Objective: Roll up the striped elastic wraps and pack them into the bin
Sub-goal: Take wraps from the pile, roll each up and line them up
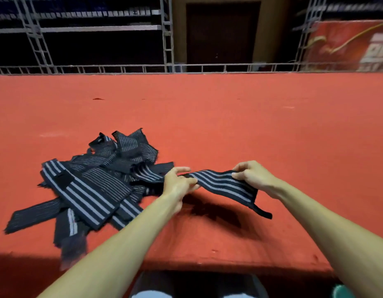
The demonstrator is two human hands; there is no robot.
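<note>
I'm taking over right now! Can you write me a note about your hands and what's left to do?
Left hand: pinches one end of a striped wrap above the red table.
Right hand: grips it further along; not yet rolled.
Pile of wraps: loose on the table, left of the hands.
Done: no rolled wrap shows; bin not in view.
Left: roll this wrap, then the pile, pack them.

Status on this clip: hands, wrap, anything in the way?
Left hand and right hand both grip one striped wrap, held above the red table, unrolled. Pile of wraps at left. No bin in view; nothing blocking.
</note>
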